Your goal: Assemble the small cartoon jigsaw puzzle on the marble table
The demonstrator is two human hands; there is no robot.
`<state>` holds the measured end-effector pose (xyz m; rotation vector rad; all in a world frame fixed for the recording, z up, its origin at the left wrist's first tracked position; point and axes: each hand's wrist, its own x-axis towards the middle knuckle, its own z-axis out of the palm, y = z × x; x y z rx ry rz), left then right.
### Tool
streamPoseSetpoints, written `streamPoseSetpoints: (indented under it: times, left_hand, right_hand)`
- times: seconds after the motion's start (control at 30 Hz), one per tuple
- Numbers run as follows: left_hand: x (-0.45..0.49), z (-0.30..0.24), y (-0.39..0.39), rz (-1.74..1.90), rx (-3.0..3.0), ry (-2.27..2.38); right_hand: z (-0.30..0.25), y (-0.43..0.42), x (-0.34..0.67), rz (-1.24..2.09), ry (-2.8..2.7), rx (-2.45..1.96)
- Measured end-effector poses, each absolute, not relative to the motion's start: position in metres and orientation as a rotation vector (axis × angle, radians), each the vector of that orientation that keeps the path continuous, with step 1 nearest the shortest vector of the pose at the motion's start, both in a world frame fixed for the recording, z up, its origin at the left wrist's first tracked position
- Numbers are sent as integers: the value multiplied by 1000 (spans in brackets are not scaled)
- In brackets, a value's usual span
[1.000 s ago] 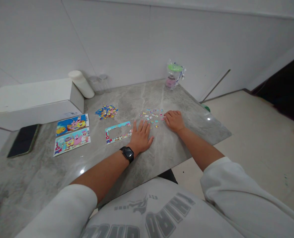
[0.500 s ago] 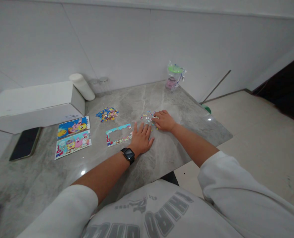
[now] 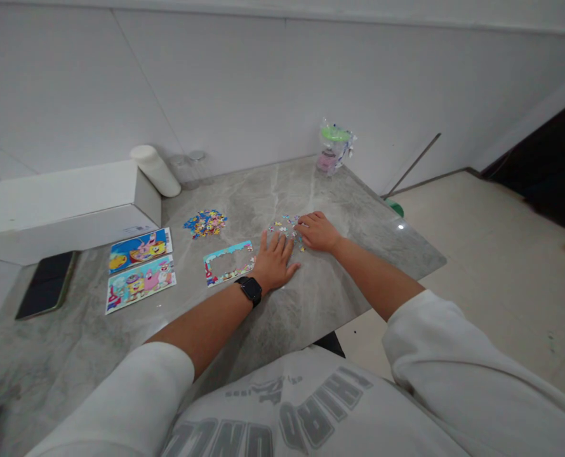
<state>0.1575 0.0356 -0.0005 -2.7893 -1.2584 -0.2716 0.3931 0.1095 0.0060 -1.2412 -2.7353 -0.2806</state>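
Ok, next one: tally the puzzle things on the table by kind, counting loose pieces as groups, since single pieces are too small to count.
Picture cards: 2
Puzzle border: 1
Heap of pieces: 1
Scattered group of pieces: 1
Total: 5

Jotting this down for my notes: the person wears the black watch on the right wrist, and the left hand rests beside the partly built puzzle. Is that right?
Not quite: the head view shows the black watch on the left wrist, not the right. The left hand does rest beside the partly built puzzle.
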Motion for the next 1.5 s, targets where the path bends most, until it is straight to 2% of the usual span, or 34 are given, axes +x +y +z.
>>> streamPoseSetpoints:
  times: [0.47,0.8,1.5]
  left_hand:
    - [146,4,38,-230,-2778,-1263]
    - [134,5,80,-274,-2741,-1354]
    - [171,13,123,-143,-2787,-1286]
  right_hand:
    - [4,126,377,-260,-2816,-1163]
    - [-1,139,434,-352,-2646,-1531]
    - [-5,155,470,-272,-2503,-1614]
